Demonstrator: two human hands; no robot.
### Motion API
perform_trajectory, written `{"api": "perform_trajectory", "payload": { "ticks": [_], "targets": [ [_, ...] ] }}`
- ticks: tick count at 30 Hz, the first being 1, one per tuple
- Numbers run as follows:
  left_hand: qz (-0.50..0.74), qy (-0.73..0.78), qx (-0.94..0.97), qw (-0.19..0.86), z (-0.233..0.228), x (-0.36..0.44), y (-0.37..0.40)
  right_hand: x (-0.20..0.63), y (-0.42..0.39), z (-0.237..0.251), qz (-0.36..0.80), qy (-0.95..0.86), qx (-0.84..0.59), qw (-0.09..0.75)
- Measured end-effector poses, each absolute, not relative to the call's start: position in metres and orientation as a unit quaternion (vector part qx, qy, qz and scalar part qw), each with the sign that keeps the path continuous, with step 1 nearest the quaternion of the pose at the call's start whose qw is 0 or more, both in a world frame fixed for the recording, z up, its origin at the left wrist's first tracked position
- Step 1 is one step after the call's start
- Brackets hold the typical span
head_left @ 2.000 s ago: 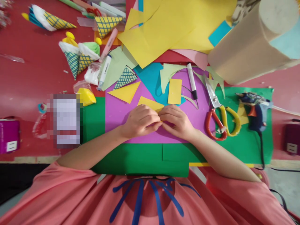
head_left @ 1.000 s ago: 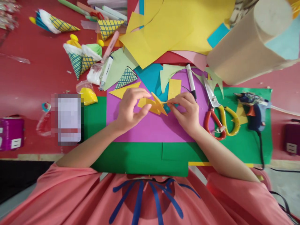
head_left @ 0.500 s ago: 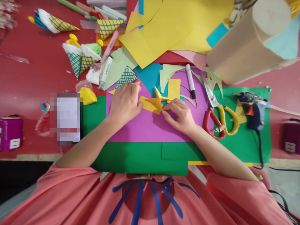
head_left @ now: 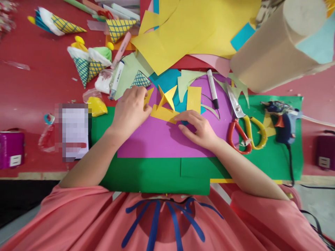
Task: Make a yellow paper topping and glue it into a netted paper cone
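A left hand [head_left: 130, 108] is pinching a yellow paper triangle [head_left: 148, 97] on a purple sheet [head_left: 157, 139], while the right hand [head_left: 199, 128], fingers loosely spread, is pressing a yellow strip [head_left: 162, 114]. A folded yellow star piece [head_left: 166, 97] is sitting between them; scissors [head_left: 244, 120], a marker [head_left: 213, 89] and a glue gun [head_left: 284, 122] are lying to the right.

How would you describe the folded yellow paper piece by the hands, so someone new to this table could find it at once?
Start at the purple sheet in the middle of the table. At its far edge, between the left hand and the right hand, stands the folded yellow paper piece. Unlike the flat yellow rectangle beside it, it is creased into raised, star-like points.
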State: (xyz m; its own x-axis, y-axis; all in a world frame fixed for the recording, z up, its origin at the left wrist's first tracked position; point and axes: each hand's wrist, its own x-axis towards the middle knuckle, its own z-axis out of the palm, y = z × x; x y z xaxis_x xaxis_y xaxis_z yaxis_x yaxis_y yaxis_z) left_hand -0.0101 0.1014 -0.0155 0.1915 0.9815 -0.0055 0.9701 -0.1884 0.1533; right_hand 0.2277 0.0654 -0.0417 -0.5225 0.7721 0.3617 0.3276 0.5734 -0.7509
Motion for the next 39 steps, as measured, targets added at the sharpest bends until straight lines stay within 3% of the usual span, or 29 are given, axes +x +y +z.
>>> {"api": "perform_trajectory", "payload": {
  "ticks": [7,24,28,34,39],
  "targets": [
    [-0.001,0.621,0.781,0.071,-0.004,-0.017,0.102,0.227,0.065,-0.042,0.307,-0.806,-0.35,0.365],
    [0.047,0.608,0.791,0.038,-0.009,-0.021,0.099,0.228,0.065,-0.043,0.321,-0.8,-0.36,0.359],
    [0.122,0.611,0.775,0.101,0.003,-0.033,0.107,0.228,0.065,-0.042,0.317,-0.796,-0.36,0.37],
    [0.293,0.492,0.735,0.363,0.024,-0.03,0.098,0.229,0.063,-0.04,0.344,-0.762,-0.391,0.385],
    [0.236,0.468,0.775,0.353,0.012,0.006,0.076,0.228,0.059,-0.045,0.45,-0.678,-0.409,0.413]
  ]
}}
